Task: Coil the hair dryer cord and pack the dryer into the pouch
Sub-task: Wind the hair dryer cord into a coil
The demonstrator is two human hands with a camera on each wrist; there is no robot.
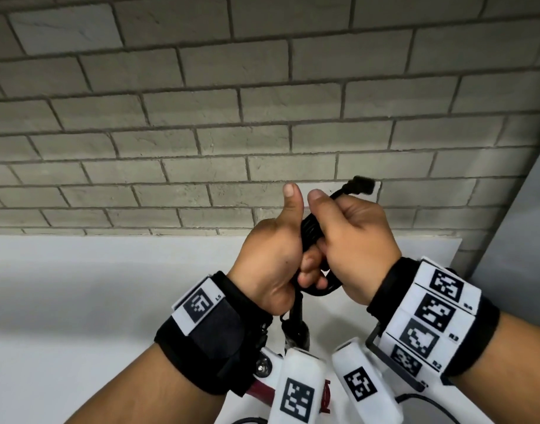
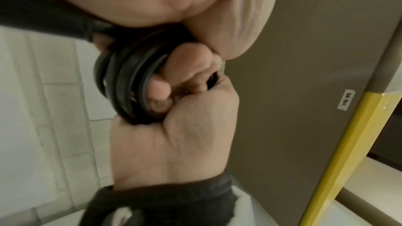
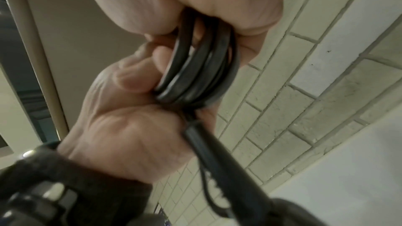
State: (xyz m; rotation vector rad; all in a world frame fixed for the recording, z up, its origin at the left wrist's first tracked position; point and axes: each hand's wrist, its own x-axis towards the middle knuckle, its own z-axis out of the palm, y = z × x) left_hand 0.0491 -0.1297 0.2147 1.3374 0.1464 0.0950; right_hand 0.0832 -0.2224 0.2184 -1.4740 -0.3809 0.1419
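Gripping: both hands are pressed close together in the air, each clamped on the same black cord coil (image 1: 311, 231), above the far edge of the white desk (image 1: 109, 286).
Left hand: left hand (image 1: 278, 249) has its fingers curled through the loops and its thumb standing up free; the left wrist view shows the fingers (image 2: 158, 88) hooked inside several turns of the coil (image 2: 128, 82).
Right hand: right hand (image 1: 351, 240) is closed over the top of the bundle, with the plug (image 1: 362, 181) sticking out past its knuckles.
Dryer: the dark handle (image 3: 219, 157) hangs below the hands straight from the coil; the rest of the dryer body is mostly hidden behind the wrist gear, low in the head view.
Pouch: not visible in any view, so I cannot tell where it lies.
Risk, loops: the turns look loose and uneven; if either hand eases off before the end is secured, they would likely spring apart.
Risk, plug: the free plug end could slip back out and undo the last turn.
Risk, weight: the hanging dryer probably pulls on the lowest loops, which may drag them out of the left fingers.
Risk, packing: with both hands busy, opening the pouch means a one-handed hold, the likeliest point for the coil to unravel.
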